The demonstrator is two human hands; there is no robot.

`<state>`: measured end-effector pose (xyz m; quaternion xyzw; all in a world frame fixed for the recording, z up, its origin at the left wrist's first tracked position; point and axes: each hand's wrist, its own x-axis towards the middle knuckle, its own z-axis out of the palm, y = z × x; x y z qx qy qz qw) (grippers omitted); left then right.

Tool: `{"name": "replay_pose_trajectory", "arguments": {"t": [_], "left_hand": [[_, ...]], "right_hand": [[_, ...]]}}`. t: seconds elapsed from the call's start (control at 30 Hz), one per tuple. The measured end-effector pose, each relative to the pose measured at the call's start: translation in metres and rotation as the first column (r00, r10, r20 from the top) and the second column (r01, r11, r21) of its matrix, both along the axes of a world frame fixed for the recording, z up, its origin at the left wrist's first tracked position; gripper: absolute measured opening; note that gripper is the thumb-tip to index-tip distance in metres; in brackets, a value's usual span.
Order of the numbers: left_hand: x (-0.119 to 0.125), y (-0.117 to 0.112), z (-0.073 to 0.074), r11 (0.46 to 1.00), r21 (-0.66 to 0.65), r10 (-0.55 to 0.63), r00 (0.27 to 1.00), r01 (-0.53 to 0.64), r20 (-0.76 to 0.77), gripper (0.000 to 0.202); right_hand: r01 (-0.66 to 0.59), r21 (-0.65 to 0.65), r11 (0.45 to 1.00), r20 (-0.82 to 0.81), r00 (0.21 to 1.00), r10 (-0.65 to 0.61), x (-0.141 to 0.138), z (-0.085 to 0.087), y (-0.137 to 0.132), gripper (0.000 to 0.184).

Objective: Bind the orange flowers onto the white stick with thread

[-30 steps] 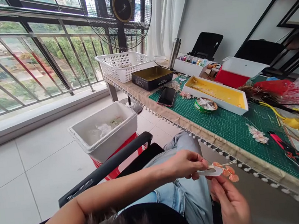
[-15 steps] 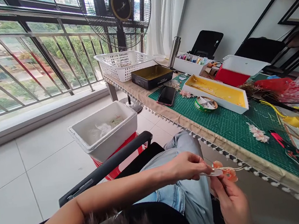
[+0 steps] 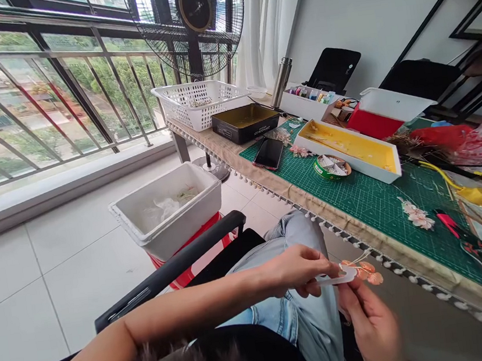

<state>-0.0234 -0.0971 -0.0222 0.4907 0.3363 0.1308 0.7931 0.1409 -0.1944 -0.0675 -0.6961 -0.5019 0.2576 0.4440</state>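
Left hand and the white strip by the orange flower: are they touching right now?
Touching. The head view shows the left hand pinching one end of the white strip, skin directly on it with no gap visible.

Seen on my remote feed: coral-orange petals [image 3: 368, 270] beside a white strip [image 3: 338, 278] at four o'clock, above pale blue jeans [image 3: 310, 318]. At three o'clock, a green cutting mat [image 3: 371, 202] ruled with a pale grid bears a white tray [image 3: 351, 148] lined yellow. At twelve, a white lattice basket [image 3: 199, 106]; at nine, a white bin [image 3: 170, 212] on a red stool [image 3: 190, 266].
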Motion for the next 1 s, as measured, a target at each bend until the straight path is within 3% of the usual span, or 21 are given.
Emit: {"name": "replay_pose_trajectory", "arguments": {"t": [0.17, 0.3, 0.47, 0.57, 0.63, 0.73, 0.8, 0.9, 0.93, 1.0], "left_hand": [[0.002, -0.001, -0.002, 0.999, -0.042, 0.024, 0.999, -0.023, 0.035, 0.028], [0.0, -0.002, -0.002, 1.0, -0.023, 0.011, 0.996, -0.009, 0.087, 0.023], [-0.003, -0.002, 0.003, 0.998, 0.056, -0.039, 0.999, 0.037, 0.037, 0.024], [-0.006, -0.003, 0.011, 0.976, 0.211, -0.04, 0.998, 0.048, -0.041, 0.02], [-0.008, -0.005, 0.018, 0.906, 0.415, -0.041, 0.993, 0.083, -0.108, 0.015], [-0.012, -0.013, 0.024, 0.715, 0.672, -0.075, 0.976, 0.195, -0.204, 0.01], [-0.014, -0.019, 0.025, 0.577, 0.765, -0.133, 0.957, 0.287, -0.259, 0.008], [-0.015, -0.023, 0.019, 0.386, 0.834, -0.141, 0.919, 0.394, -0.369, 0.011], [-0.015, -0.022, 0.016, 0.35, 0.842, -0.113, 0.91, 0.411, -0.398, 0.013], [-0.015, -0.015, 0.009, 0.319, 0.857, -0.037, 0.909, 0.404, -0.414, 0.015]], "right_hand": [[0.022, -0.002, 1.0, 0.047, 0.999, -0.022, -0.006, 0.005, -0.002, 0.044], [0.04, 0.026, 0.999, 0.192, 0.98, -0.044, 0.0, -0.001, -0.003, 0.047], [-0.07, 0.054, 0.996, 0.323, 0.945, 0.049, 0.015, -0.017, -0.007, 0.043], [-0.164, -0.004, 0.987, 0.349, 0.924, 0.155, 0.021, -0.025, -0.005, 0.041], [-0.246, -0.061, 0.967, 0.344, 0.905, 0.251, 0.024, -0.025, 0.005, 0.042], [-0.364, -0.146, 0.92, 0.307, 0.867, 0.392, 0.03, -0.006, 0.034, 0.044], [-0.432, -0.188, 0.882, 0.286, 0.835, 0.469, 0.035, 0.022, 0.056, 0.039], [-0.457, -0.159, 0.875, 0.328, 0.811, 0.484, 0.041, 0.075, 0.068, 0.029], [-0.47, -0.14, 0.872, 0.368, 0.793, 0.486, 0.041, 0.09, 0.063, 0.027], [-0.568, -0.123, 0.814, 0.51, 0.667, 0.543, 0.036, 0.109, 0.041, 0.021]]}}
